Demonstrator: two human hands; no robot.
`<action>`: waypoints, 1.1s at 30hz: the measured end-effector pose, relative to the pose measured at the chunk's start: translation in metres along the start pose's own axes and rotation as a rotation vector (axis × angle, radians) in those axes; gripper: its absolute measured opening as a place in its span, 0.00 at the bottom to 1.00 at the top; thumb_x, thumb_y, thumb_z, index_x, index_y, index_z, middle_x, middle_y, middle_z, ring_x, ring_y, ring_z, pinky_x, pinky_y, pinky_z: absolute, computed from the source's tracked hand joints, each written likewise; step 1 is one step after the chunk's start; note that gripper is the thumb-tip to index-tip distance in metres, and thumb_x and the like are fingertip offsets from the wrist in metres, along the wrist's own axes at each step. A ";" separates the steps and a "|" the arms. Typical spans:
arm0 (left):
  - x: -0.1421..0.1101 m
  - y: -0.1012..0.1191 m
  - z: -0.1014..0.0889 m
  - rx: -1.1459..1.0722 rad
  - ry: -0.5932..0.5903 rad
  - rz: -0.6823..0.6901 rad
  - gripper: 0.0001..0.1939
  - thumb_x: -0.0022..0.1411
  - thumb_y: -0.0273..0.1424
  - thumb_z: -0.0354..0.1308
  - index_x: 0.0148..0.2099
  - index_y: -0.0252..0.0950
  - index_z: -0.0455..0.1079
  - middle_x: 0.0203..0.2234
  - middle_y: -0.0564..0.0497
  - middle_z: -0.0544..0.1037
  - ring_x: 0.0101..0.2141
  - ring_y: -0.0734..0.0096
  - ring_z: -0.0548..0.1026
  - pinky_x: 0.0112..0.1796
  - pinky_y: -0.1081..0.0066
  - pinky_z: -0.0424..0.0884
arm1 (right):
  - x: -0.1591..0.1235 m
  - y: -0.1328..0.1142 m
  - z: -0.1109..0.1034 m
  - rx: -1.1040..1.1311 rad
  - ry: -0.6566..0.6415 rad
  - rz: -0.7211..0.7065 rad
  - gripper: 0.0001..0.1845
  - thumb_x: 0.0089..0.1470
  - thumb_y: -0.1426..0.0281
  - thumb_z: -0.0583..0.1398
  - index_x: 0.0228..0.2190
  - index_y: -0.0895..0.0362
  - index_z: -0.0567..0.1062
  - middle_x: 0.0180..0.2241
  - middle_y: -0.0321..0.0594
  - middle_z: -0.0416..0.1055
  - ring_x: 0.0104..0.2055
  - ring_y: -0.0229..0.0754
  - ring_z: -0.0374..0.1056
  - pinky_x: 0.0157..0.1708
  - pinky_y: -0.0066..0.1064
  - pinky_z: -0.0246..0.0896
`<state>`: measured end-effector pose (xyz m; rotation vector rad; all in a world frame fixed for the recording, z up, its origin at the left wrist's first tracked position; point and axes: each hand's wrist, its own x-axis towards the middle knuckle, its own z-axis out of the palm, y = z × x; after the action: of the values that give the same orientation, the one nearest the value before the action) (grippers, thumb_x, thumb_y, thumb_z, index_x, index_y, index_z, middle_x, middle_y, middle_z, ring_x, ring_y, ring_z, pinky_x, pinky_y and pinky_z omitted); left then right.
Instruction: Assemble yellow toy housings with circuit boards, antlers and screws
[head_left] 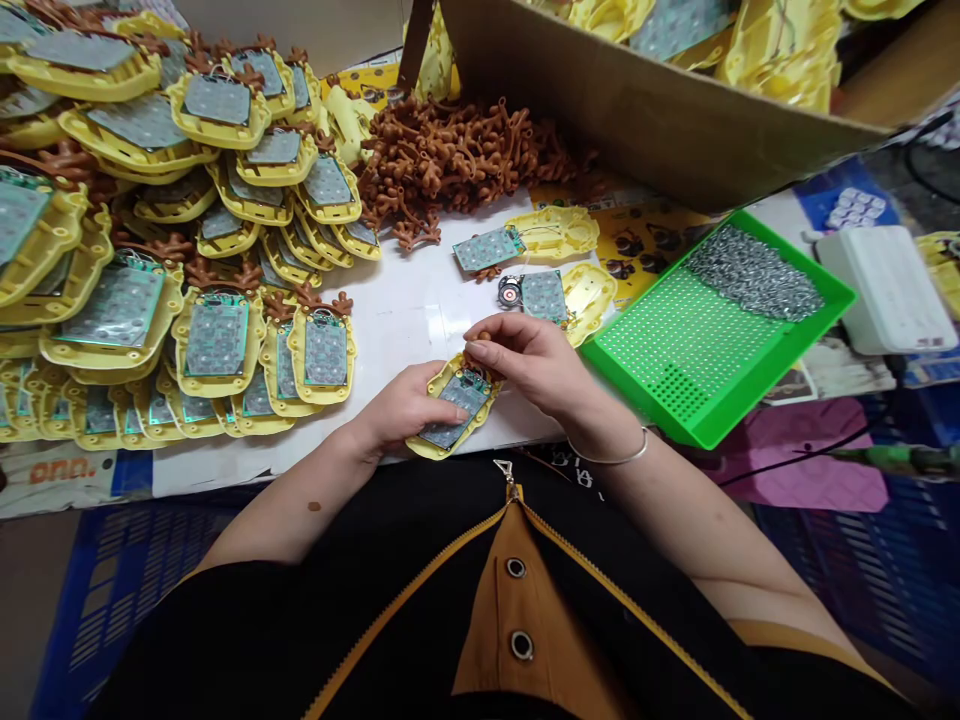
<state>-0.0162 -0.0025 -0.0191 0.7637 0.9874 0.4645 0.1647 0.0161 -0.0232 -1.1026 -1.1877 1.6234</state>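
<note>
My left hand (411, 405) is closed around a yellow plastic toy shell (439, 445), its thumb lying on the grey-green circuit board (455, 402) inside. At the shell's far end, my right hand (529, 362) pinches a small brown antler piece (481, 340), mostly covered by the fingers. Just beyond the hands lie two opened shells with boards; one board (544, 297) has a round speaker (510, 291) beside it, the other board (484, 249) rests by its yellow shell (559, 234).
Stacked shells with boards and antlers (206, 335) fill the left side. Loose brown antlers (450, 150) are heaped at the back, by a cardboard box (600, 110) of yellow parts. A green tray (720, 425) with many screws (757, 272) and a white box (885, 290) stand right.
</note>
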 end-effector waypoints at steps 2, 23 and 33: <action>0.000 0.000 -0.001 0.036 0.002 0.012 0.20 0.39 0.27 0.69 0.38 0.32 0.73 0.29 0.52 0.78 0.29 0.69 0.74 0.35 0.68 0.68 | -0.001 0.001 0.004 -0.021 0.052 -0.014 0.24 0.40 0.50 0.72 0.30 0.55 0.77 0.26 0.33 0.73 0.27 0.34 0.65 0.28 0.29 0.63; -0.002 -0.002 -0.004 0.055 -0.038 0.011 0.22 0.38 0.27 0.70 0.40 0.32 0.72 0.29 0.52 0.78 0.29 0.69 0.74 0.33 0.69 0.68 | 0.000 0.010 0.001 -0.050 0.006 0.040 0.25 0.43 0.47 0.70 0.29 0.55 0.75 0.23 0.32 0.69 0.23 0.32 0.59 0.24 0.28 0.56; 0.001 -0.005 -0.006 -0.094 -0.034 0.072 0.25 0.35 0.25 0.72 0.40 0.31 0.73 0.29 0.50 0.80 0.29 0.69 0.76 0.33 0.70 0.71 | -0.010 0.017 -0.006 -0.005 0.006 -0.014 0.25 0.42 0.50 0.72 0.37 0.54 0.78 0.36 0.37 0.78 0.34 0.37 0.71 0.38 0.32 0.68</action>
<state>-0.0205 -0.0026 -0.0253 0.7218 0.9020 0.5550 0.1712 0.0043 -0.0394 -1.0991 -1.1936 1.6059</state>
